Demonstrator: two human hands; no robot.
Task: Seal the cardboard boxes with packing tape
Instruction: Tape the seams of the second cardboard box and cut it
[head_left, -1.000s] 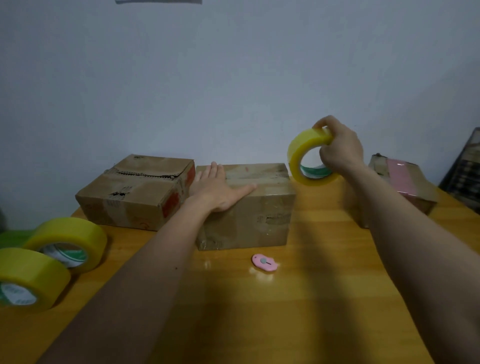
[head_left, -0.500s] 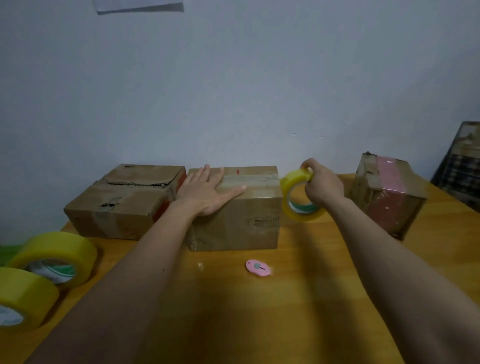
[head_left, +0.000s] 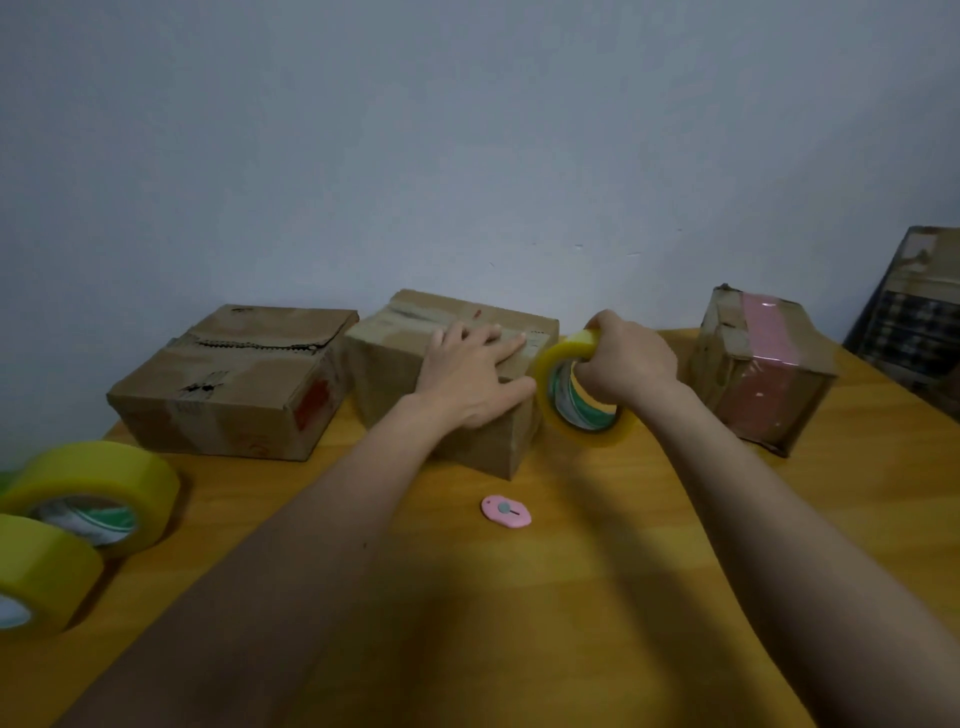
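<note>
Cardboard, worn and brown, makes up the middle box (head_left: 447, 374), which sits at the far side of the desk (head_left: 623, 545) near the wall, its long axis slanting from 10 o'clock at the back to 4 o'clock at its near corner. The left hand (head_left: 470, 371) lies flat and unclenched on its top, fingers pointing toward 2 o'clock. Just beside the box's right end, the right hand (head_left: 626, 364) has its grip clenched on a yellow tape roll (head_left: 576, 395), fingers hooked through the core; the roll stands on edge, its hole facing 7 o'clock. A flatter box (head_left: 234, 379) sits at 9 o'clock of the middle one, a pink-taped box (head_left: 763, 364) at 3 o'clock. A pink cutter (head_left: 505, 511) lies at 6 o'clock, apart from it. Two spare rolls (head_left: 98, 493) rest at the desk's left edge.
</note>
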